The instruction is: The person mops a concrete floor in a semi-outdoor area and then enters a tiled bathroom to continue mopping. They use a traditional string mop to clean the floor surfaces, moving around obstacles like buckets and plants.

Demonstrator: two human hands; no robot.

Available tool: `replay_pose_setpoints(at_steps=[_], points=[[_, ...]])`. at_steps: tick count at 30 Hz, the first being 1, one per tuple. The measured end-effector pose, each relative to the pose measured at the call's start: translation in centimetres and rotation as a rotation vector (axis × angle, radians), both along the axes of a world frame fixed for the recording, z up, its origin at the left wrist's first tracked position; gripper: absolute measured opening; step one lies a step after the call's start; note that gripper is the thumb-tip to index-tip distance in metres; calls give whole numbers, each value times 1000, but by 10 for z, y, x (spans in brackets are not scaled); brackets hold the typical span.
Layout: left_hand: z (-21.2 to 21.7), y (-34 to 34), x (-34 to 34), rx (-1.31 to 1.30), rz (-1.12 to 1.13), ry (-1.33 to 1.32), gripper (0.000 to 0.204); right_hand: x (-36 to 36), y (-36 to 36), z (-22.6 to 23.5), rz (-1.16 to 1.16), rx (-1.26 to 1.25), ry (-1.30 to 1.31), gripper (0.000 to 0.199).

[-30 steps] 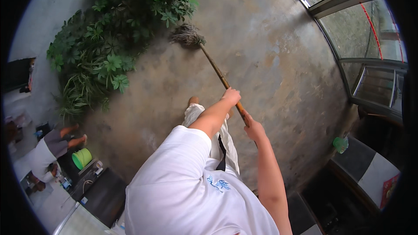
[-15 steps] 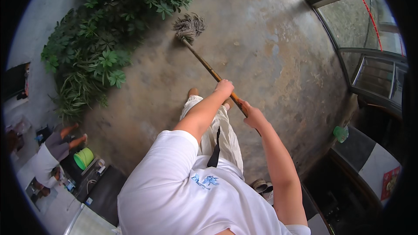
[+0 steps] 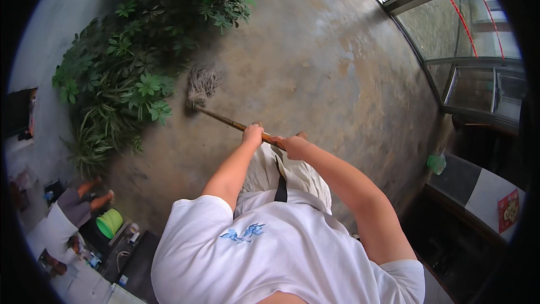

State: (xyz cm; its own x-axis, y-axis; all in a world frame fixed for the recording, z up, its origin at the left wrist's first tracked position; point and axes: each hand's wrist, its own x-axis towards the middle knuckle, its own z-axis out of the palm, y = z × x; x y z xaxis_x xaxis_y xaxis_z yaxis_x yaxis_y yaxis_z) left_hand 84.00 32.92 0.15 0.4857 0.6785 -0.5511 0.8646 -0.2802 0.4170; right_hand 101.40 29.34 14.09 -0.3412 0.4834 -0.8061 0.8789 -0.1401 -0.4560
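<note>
Gripping the mop handle [image 3: 225, 120], the left hand [image 3: 253, 133] takes the forward position, closer to the mop head [image 3: 203, 83]. The right hand [image 3: 293, 146] is closed around the same handle, near the left hand and toward the rear end. Directly below both hands are pale trousers [image 3: 260, 169] with a black strap [image 3: 281, 188]; nearer the body is a white shirt [image 3: 281, 259] with a blue print [image 3: 242, 233]. The mop handle extends forward and left from the left hand. The grey mop head rests on the floor [image 3: 326, 79], its strands spread beyond the joint. Left of and ahead of the hands, a leafy plant [image 3: 149, 85] reaches close to the mop head; contact between them cannot be confirmed. Well to the right of the hands, a green plastic item [image 3: 436, 163] is located at the edge of a table [image 3: 472, 188]. Well to the left and rearward, a green bucket [image 3: 109, 222] is positioned near another person [image 3: 59, 228]. Ahead and far right, framed windows [image 3: 436, 31] border the floor.
</note>
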Motion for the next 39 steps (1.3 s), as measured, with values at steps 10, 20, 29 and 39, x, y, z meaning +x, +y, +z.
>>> replay_pose_setpoints(at_steps=[10,20,29,39], points=[[6,-35,-29,-155,199,118,15,-29,35,10,316,-42,-14,46],[-13,-18,140,-14,177,7,8,130,41,-6,67,-138,-258,36],[18,-32,378,-72,-199,29,20,363,-56,33,-119,124,-187,49],[19,-95,561,39,-750,-50,19,475,-179,65,-712,13,-245,76]])
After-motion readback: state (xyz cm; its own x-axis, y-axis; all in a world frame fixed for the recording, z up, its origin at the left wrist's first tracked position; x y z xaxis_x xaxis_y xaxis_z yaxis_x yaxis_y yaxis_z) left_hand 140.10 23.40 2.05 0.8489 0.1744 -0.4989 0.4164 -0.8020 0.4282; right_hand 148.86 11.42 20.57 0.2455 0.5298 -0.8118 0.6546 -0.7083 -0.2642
